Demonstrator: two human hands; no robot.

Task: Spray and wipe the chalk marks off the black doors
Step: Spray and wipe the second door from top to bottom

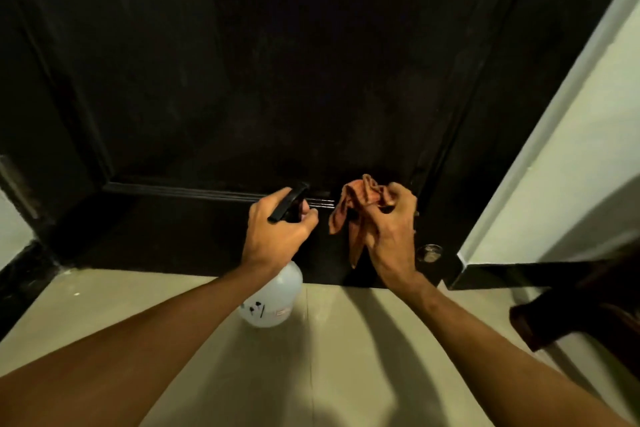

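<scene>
With left hand (277, 229) fingers clamped on the spray bottle (273, 298) head and right hand (391, 222) fingers pinching the orange cloth (349, 208), both low before the black door (259, 80), mist lightly, then wipe with the cloth flattened.

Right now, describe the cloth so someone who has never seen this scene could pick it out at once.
Find the big black door, then look down to its lower rail. There the right hand grips a crumpled cloth, ends dangling. It is the only orange, soft thing; the left hand beside it holds a white spray bottle.
</scene>
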